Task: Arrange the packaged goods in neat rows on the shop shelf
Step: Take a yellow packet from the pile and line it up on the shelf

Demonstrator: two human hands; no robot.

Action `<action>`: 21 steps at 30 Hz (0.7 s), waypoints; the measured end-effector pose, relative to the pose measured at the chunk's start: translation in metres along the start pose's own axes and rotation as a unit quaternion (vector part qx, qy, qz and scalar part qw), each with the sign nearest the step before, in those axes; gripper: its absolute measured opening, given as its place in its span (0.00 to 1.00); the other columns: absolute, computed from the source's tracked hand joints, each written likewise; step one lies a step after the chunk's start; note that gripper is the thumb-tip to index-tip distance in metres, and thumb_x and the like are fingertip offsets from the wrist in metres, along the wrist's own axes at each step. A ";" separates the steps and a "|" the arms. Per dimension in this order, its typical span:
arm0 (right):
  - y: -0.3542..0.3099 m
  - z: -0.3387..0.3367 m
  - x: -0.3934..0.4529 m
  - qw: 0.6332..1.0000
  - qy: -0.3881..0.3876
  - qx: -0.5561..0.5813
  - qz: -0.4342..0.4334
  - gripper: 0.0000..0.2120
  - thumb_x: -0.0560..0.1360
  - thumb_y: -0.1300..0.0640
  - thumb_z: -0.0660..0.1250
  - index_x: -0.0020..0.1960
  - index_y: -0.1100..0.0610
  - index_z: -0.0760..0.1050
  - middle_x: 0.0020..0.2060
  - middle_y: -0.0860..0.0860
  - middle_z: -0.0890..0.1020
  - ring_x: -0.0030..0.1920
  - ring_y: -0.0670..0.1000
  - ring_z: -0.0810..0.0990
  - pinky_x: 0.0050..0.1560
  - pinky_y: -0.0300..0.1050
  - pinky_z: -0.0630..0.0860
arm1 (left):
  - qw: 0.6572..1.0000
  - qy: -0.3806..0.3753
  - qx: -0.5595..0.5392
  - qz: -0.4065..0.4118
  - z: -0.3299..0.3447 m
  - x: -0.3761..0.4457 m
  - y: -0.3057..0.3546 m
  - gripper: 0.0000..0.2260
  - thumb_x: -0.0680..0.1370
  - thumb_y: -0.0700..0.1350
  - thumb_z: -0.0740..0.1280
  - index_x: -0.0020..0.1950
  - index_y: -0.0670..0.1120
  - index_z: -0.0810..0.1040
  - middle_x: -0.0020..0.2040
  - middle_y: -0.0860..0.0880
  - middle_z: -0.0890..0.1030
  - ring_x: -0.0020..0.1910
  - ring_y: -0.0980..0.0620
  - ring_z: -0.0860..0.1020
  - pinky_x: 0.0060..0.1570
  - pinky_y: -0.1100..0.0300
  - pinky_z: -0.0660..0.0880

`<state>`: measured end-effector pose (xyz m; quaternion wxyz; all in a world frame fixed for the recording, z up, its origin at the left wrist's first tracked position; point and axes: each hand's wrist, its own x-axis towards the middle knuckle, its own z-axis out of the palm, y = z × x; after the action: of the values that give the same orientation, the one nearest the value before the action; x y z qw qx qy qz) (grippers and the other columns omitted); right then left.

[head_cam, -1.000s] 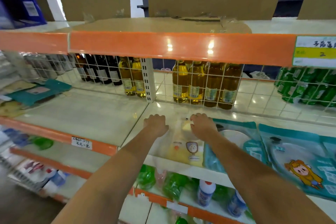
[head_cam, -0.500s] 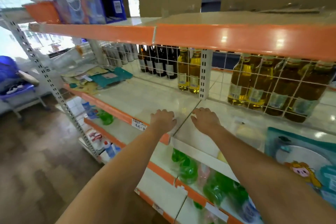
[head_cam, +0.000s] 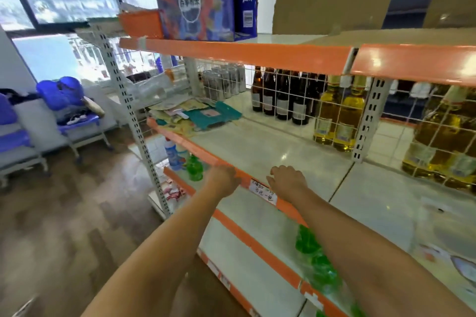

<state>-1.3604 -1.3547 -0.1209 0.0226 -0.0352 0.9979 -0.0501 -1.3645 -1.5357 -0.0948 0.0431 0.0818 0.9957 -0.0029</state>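
Note:
A loose pile of flat packets, a teal packet [head_cam: 213,117] and yellowish ones [head_cam: 175,113], lies at the far left end of the middle shelf [head_cam: 270,147]. My left hand [head_cam: 223,179] hovers at the shelf's orange front edge with fingers curled and nothing in it. My right hand [head_cam: 287,181] is just to its right, over a handwritten price tag [head_cam: 262,192], fingers loosely bent, also holding nothing. A clear packet [head_cam: 453,262] shows at the right edge, blurred.
Behind a white wire grid stand dark bottles [head_cam: 280,96], yellow oil bottles [head_cam: 340,113] and cans [head_cam: 224,82]. A blue Pepsi carton [head_cam: 198,0] and cardboard boxes sit on the top shelf. Green bottles [head_cam: 316,260] fill the lower shelf. Blue chairs [head_cam: 69,110] stand left on wooden floor.
My view has swung left along the shelf. Both hands left the clear packet on the right and moved left to the shelf's front edge, holding nothing.

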 end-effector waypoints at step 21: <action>-0.140 -0.014 0.193 0.985 0.010 -0.063 -0.158 0.19 0.82 0.49 0.50 0.69 0.55 0.66 0.66 0.55 0.71 0.66 0.56 0.69 0.63 0.51 0.66 | 0.990 0.012 -0.020 -0.140 -0.001 0.106 -0.172 0.16 0.80 0.52 0.56 0.61 0.47 0.77 0.55 0.45 0.79 0.52 0.45 0.78 0.51 0.52 0.76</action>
<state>-1.5438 -1.5060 -0.1012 0.0022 -0.1930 0.9812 0.0095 -1.4972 -1.6879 -0.1035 0.0323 -0.0591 0.9977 0.0123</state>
